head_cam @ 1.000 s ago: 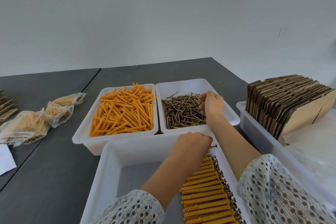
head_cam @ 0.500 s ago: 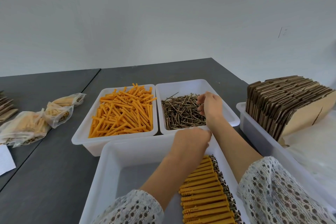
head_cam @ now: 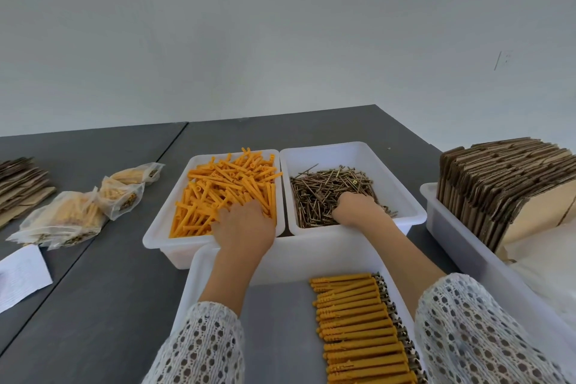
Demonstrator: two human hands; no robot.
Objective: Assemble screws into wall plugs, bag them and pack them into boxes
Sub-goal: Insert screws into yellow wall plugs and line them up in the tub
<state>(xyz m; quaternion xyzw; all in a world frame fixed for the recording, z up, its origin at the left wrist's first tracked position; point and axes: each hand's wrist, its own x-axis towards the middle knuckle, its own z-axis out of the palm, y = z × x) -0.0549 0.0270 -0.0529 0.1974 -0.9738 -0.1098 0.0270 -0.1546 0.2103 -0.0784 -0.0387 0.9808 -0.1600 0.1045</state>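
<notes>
The left hand [head_cam: 241, 224] has moved from the tray of finished pieces [head_cam: 361, 330] into the plugs [head_cam: 224, 190] while the right hand [head_cam: 355, 207] digs in the screws [head_cam: 327, 193], starting another pair; both grasps are hidden.

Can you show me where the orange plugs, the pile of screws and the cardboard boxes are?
orange plugs [head_cam: 218, 190]: head view, middle of the loose pile.
pile of screws [head_cam: 318, 193]: head view, left part of the heap.
cardboard boxes [head_cam: 498, 178]: head view, top edges of the flat stack.
</notes>
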